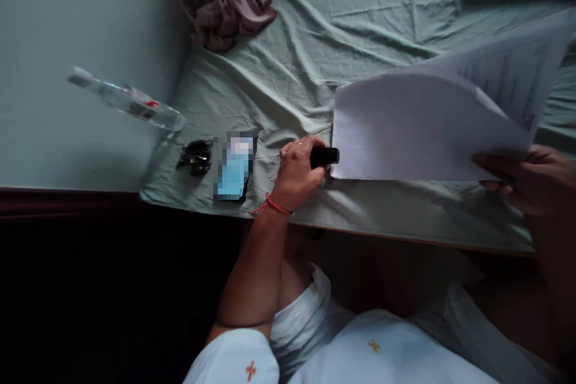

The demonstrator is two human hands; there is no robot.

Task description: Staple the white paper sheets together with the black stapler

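My left hand (298,169), with a red string round the wrist, is wrapped round a black stapler (324,157). The stapler's front end meets the left edge of the paper sheets (405,126), near their lower left corner. Whether its jaws are pressed together cannot be made out. At the sheets' lower right, my right hand (535,177) grips them between thumb and fingers. The top sheet is blank and bows upward; behind it, toward the right, a sheet with printed lines shows.
A phone (234,167) with a lit, blurred screen lies left of my left hand. Beside it are keys (196,157) and a clear plastic bottle (135,102) near the wall. A crumpled pinkish cloth (229,6) rests farther back on the wrinkled green sheet (306,60).
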